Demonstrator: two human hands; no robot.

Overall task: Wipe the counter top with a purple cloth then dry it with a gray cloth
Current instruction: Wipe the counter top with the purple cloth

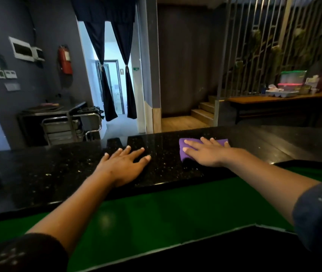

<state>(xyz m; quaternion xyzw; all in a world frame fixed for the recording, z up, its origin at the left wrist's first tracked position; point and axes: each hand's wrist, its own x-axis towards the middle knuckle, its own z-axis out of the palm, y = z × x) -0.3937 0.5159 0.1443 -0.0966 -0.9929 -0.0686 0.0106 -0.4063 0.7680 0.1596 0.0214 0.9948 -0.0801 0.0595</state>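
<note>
A black speckled counter top (62, 173) runs across the view. A purple cloth (183, 152) lies flat on it near its far edge, right of centre. My right hand (207, 152) presses down on the cloth with fingers spread, covering most of it. To the left of the cloth my left hand (124, 161) rests palm down on the bare counter, fingers apart and holding nothing. No gray cloth is in view.
A green surface (156, 209) lies below the counter's near edge. Beyond the counter stand a metal trolley (68, 124) at the left, a curtained doorway, steps, and a wooden table (273, 100) with plastic containers at the right.
</note>
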